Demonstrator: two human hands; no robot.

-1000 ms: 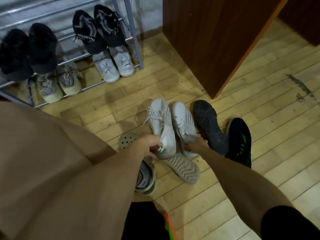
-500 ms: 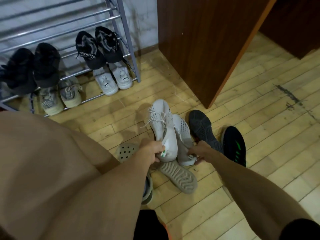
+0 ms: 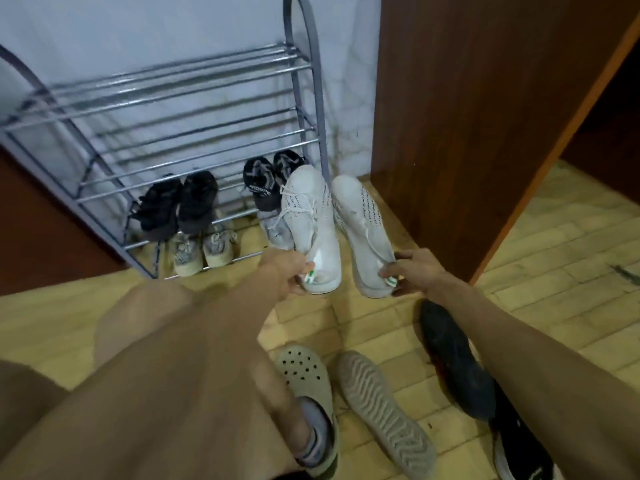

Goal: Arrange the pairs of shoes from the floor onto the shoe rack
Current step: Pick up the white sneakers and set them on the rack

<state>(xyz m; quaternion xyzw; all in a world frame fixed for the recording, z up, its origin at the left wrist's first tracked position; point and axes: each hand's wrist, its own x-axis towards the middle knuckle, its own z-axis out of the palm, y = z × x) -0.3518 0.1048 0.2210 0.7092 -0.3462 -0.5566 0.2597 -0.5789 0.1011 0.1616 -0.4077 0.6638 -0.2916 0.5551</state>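
My left hand grips the heel of one white knit sneaker, and my right hand grips the heel of its mate. Both are lifted off the floor, toes pointing at the right end of the grey metal shoe rack. The rack's two lower tiers hold black shoes, black sandals, beige sneakers and a grey-white shoe. Its upper tiers carry no shoes.
On the wooden floor near me lie a beige clog, an upturned beige sole and dark sneakers. A brown wooden cabinet stands right of the rack. A dark panel flanks its left.
Both hands have lifted the white sneakers off the floor and carried them forward to the rack. The view has tilted up, showing the rack's upper tiers.
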